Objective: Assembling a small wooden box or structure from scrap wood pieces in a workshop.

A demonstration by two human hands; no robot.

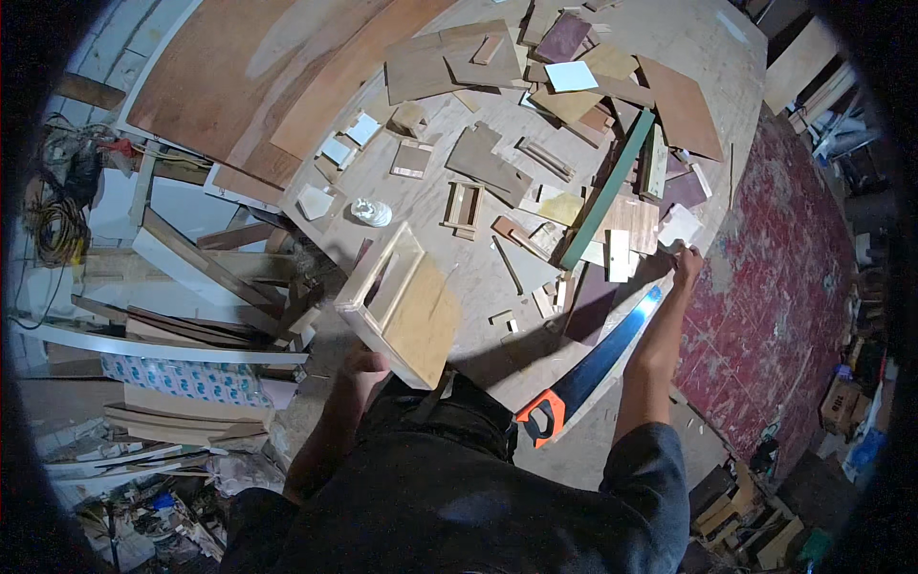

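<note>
My left hand (366,368) grips the near corner of a pale wooden box frame (402,306) with a plywood panel, holding it over the workbench's front edge. My right hand (687,262) reaches far right, fingers curled at the tip of a hand saw's blade (612,344) and touching a pale scrap (680,228). I cannot tell whether it grips either one. The saw lies slanted along the bench edge, and its orange and black handle (541,417) hangs off near my waist.
The plywood workbench (449,215) is strewn with several offcuts, small frames and a long green strip (610,187). Large brown sheets (258,77) lean at the back left. Planks and cables pile up on the left, a worn red floor (784,277) lies right.
</note>
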